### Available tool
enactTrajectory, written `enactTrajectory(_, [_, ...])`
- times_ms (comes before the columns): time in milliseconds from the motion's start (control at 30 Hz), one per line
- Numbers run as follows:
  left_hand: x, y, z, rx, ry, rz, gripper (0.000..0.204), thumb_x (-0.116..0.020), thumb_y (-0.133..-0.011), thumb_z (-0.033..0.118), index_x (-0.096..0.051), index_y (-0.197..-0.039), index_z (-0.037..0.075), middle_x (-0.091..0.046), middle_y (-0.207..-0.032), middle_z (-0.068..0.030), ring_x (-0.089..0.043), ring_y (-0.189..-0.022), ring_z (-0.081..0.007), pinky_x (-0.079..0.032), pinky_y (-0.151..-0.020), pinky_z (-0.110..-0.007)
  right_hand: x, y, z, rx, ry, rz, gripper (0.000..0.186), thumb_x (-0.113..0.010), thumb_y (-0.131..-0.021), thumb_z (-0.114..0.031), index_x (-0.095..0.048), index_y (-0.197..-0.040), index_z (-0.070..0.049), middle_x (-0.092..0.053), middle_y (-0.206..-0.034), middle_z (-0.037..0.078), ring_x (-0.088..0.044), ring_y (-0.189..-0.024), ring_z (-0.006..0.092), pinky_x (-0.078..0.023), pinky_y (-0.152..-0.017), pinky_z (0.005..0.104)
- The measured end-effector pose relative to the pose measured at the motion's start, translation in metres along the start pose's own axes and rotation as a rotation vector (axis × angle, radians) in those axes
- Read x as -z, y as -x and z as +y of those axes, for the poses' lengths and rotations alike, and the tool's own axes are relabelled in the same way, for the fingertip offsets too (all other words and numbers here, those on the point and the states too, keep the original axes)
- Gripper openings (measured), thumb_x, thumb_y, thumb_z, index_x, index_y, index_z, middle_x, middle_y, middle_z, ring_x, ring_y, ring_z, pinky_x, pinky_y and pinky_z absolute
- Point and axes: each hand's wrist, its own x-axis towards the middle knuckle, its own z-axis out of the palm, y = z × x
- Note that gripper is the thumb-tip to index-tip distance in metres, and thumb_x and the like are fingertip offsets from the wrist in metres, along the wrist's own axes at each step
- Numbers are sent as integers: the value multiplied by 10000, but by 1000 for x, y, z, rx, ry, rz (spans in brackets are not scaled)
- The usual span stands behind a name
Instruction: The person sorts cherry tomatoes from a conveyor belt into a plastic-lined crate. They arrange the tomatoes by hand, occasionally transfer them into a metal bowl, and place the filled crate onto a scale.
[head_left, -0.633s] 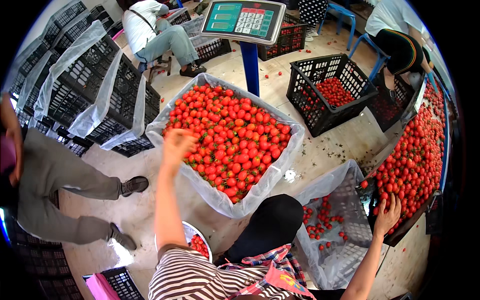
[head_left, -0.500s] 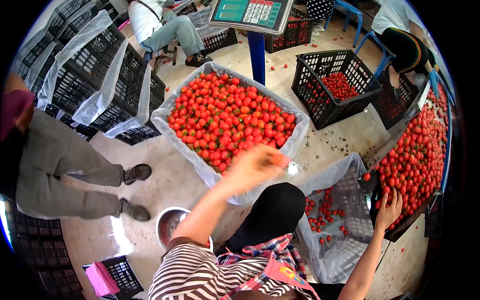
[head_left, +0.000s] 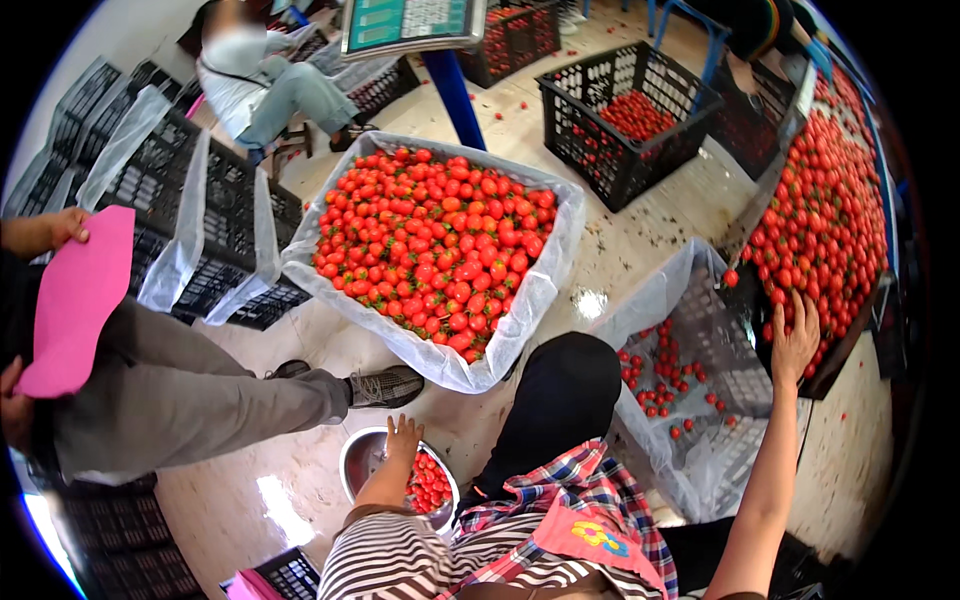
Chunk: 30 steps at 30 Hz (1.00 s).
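My left hand (head_left: 403, 440) is over the bowl (head_left: 365, 465); my right hand (head_left: 795, 345) is on the heap (head_left: 820, 220)

I sit looking down at my two bare hands, set well apart. The left is the nearer one to the bowl, a metal one on the floor to the left of my knee (head_left: 570, 385). Its fingers are spread and point away from me, over the bowl's far side. The loose tomatoes (head_left: 432, 487) in the bowl lie to the right of my wrist and closer to my body than my fingertips. My palm is turned from view, so I cannot tell whether it touches anything.

My right arm is stretched out, its hand spread wide over the near end of the heap of red tomatoes. The heap's long axis runs from there away from me, leaning slightly right. I cannot tell whether a tomato sits under that palm.

Straight ahead, beyond the bowl and a little right of my left hand, stands a full crate (head_left: 440, 372) in a pale liner. A sparsely filled crate (head_left: 735, 350) lies between my knee and right arm.
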Motion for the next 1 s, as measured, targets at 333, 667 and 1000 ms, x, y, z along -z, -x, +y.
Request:
enactTrajectory(333, [-118,-61,73,-635,-22,223,162,-568,-866,163,-717,-877,100,-698,-941,-75,-671,-873,-265,-537,-665,-399,25,-18,-31,-67,-212,71,353,-705,-817,-382,-700,-1076,-143,-624,-1130,101,-570,-1083,293,-441,-930,422])
enactTrajectory(667, [24,-86,60,-451,86,-125,128,-574,-872,105,-674,-807,59,-665,-831,-62,-639,-761,-192,-516,-626,-337,9,5,-23,-168,-109,20,462,-633,-837,-513,-640,-1179,-202,-517,-1274,58,-405,-1281,264,-267,-1090,501])
enactTrajectory(1000, [269,116,-1,-552,829,-288,153,-579,-877,46,-630,-736,17,-631,-720,-49,-607,-649,-118,-496,-587,-274,18,15,-17,-185,-106,173,452,-656,-836,-444,-621,-1170,-142,-470,-1289,87,-373,-1284,282,-261,-1073,562])
